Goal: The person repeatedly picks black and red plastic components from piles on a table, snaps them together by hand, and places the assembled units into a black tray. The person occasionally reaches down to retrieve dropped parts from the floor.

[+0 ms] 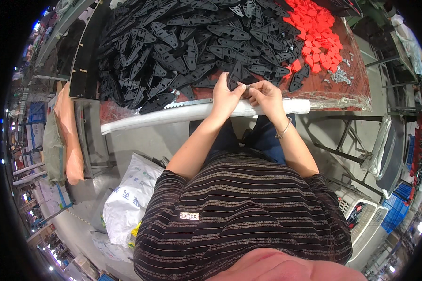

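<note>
Black plastic part (235,75), flat, tapered, pinched upright in left hand (226,96) just off black parts pile (183,42); right hand (263,93) closed on small metal piece (247,86) beside it.

Count, head view: black plastic parts (192,42), one heap, dozens, too many to tally. Red blocks (316,33), one pile, several dozen, no exact no. Small metal bits (341,76), one cluster, qty unclear. White sacks (129,196): 1. Hands: 2.
</note>
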Tool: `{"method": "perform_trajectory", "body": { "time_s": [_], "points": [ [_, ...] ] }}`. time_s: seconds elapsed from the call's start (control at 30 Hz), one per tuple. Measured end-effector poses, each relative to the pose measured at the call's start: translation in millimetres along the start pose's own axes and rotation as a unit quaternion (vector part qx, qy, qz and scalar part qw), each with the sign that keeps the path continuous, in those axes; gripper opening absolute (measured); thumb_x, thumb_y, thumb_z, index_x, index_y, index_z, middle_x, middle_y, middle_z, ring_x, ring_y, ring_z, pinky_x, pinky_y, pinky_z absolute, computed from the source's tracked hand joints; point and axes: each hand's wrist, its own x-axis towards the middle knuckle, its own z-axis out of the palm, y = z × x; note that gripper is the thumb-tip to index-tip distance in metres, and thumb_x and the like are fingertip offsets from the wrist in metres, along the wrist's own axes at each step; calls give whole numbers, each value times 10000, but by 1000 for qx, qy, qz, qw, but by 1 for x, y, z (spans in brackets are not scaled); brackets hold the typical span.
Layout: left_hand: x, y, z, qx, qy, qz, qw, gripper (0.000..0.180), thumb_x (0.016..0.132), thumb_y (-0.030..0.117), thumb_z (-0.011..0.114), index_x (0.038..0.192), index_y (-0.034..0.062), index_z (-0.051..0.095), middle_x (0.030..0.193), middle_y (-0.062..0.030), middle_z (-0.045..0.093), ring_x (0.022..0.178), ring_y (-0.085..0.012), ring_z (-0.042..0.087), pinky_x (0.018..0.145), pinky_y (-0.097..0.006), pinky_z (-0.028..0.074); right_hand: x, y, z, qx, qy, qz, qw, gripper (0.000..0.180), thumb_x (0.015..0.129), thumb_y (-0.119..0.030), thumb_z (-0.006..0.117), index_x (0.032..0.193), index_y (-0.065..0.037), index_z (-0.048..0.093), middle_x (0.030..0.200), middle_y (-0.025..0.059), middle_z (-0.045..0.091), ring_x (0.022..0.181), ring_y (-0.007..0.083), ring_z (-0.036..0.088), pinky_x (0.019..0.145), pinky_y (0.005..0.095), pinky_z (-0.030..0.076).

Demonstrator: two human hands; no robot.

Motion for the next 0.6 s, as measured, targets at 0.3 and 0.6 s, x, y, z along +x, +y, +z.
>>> {"method": "perform_trajectory", "body": {
  "time_s": [0.3,0.6],
  "points": [
    [-8,20,-5,-340,-15,-138,930,193,889,136,471,1061,54,440,862,-57,540,737,-136,531,678,-268,456,-11,-8,9,69,55,-91,992,116,843,-99,652,920,-13,643,772,-20,621,656,32,539,602,173,442],
    [-21,33,-8,-435,-85,-105,890,180,931,80,496,1101,23,508,1022,-44,579,924,-120,551,853,-283,440,-22,-18,21,104,47,-115,987,93,843,-81,643,894,-3,642,827,15,654,698,46,547,640,188,448]
  ]
}}
